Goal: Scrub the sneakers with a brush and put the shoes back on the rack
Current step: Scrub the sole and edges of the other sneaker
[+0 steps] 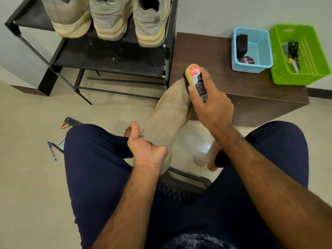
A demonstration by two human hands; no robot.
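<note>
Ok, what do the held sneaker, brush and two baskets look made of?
The sneaker: matte beige knit fabric, perforated near the toe. The brush: pale back, wood or plastic, glossy label. The blue basket and green basket: likely moulded plastic, lattice walls.

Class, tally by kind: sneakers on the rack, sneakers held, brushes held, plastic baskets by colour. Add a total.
Sneakers on rack: 3
Held sneaker: 1
Held brush: 1
Blue basket: 1
Green basket: 1
Total: 7
</note>
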